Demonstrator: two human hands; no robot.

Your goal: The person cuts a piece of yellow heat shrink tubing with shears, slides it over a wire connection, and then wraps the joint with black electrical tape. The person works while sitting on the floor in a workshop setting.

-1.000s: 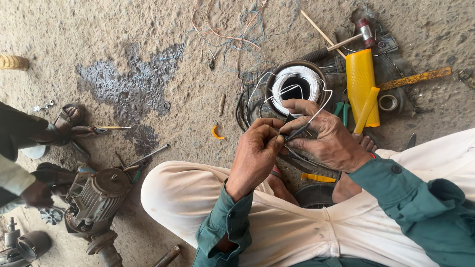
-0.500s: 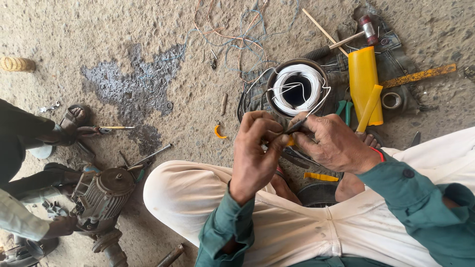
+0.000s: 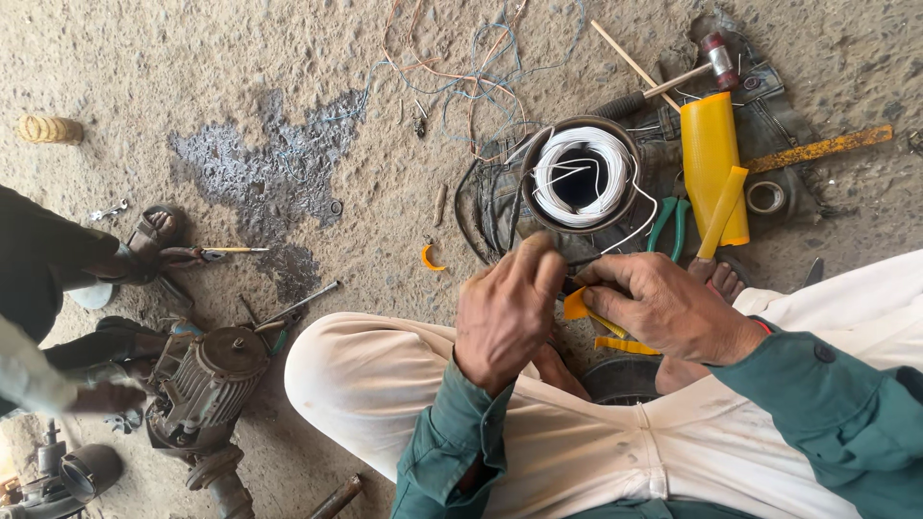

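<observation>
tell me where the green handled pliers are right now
In the head view, the green-handled pliers lie on the ground right of the white wire coil, beside the yellow roll.

- Your left hand [image 3: 507, 312] is curled, knuckles up, fingertips pinched together toward the right hand.
- Your right hand [image 3: 663, 309] meets it, fingers bent and pinching.
- Both forearms angle inward over your lap.

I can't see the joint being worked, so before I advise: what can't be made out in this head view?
- What the left hand and right hand pinch together: the fingers cover it; only a yellow strip and a white wire show.
- The co-worker at the left: cut off by the frame edge.
- The grey motor: its lower parts run out of frame.
- Small bits among the loose wires: too small to tell.
</observation>
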